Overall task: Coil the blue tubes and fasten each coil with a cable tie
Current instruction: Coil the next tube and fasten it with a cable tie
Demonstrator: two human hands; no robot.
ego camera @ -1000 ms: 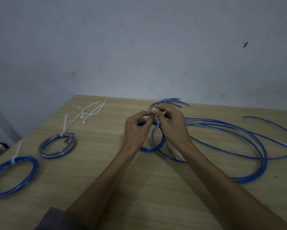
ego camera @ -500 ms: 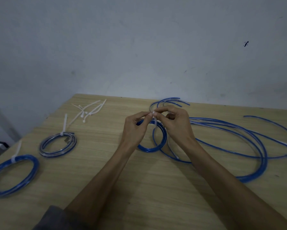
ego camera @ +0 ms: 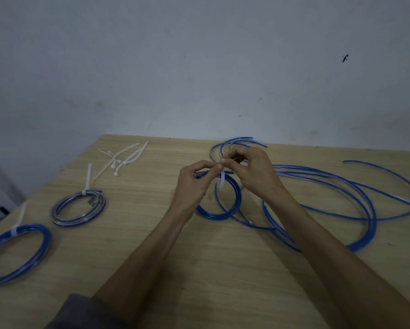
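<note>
Both sets of fingers [ego camera: 217, 167] pinch a white cable tie [ego camera: 222, 181] looped round a small blue coil [ego camera: 219, 211], left hand [ego camera: 194, 184] and right hand [ego camera: 256, 172] meeting above it; the coil's lower edge rests on the counter [ego camera: 223, 269].

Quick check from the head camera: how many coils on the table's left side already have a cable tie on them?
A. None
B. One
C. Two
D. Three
C. Two tied coils lie at the left: the near blue coil and the paler coil beyond it, each with a white tie tail sticking up. A third coil is between the hands.
</note>
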